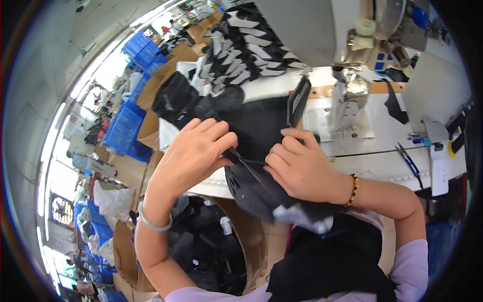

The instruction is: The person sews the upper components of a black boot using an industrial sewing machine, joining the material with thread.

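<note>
A black fabric piece (259,126) lies on the white sewing table, its front part hanging over the near edge. My left hand (201,151) is closed on the fabric's left side, thumb and fingers pinching a folded edge. My right hand (299,163) grips the same piece on the right, its fingers curled in and the index finger near a stiff black strip (299,100) that stands up at the fabric's right side. To the right of my right hand is the sewing machine's needle and presser foot area (347,113), apart from the fabric.
Black and light grey cut pieces (246,48) are heaped at the back. A carton (254,241) of black pieces stands below the table at left. Blue-handled thread snips (410,161) and a white slip (438,171) lie at right. Blue crates (123,128) stand farther left.
</note>
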The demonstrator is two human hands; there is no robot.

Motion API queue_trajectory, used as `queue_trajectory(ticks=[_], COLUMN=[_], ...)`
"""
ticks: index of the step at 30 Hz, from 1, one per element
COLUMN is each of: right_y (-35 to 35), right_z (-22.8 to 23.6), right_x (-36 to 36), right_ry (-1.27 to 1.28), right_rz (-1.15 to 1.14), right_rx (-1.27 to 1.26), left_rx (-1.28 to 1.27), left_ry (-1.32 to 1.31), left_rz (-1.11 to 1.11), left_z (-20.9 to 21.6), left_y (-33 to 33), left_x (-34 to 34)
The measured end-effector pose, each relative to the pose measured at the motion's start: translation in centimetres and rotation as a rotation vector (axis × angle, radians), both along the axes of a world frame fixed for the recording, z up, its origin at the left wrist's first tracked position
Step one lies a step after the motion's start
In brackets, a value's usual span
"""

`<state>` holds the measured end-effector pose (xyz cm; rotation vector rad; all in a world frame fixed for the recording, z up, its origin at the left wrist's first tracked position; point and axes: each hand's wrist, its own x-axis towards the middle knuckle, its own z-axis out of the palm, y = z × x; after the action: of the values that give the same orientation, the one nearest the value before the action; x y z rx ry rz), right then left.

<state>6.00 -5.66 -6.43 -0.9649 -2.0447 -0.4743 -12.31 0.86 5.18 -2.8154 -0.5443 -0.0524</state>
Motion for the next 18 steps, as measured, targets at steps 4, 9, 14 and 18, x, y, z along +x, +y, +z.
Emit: queue_trajectory(ticks=[4,9,14,18], right_y=[1.3,0.9,1.2,1.5], right_z=[2.0,1.7,0.1,-0.6], right_x=[-1.6,-3.7,-4.0,-3.9], right_ry=[-0.129,-0.608,-0.849,-1.023], right_rz=[-0.146,-0.251,-0.334,-0.378], right_rx=[0.365,0.623,0.746,0.701], left_rx=[0.482,1.043,1.117,1.217], left_ry=[-0.124,-0.391,-0.494,-0.492], left_rz=[0.170,0.280,0.361,0.348], left_z=[0.6,-4.8,-9.4,-11.9], left_y=[-3.4,-3.5,-2.9,-1.5], left_x=[-2.9,-7.1,-8.2,-8.5])
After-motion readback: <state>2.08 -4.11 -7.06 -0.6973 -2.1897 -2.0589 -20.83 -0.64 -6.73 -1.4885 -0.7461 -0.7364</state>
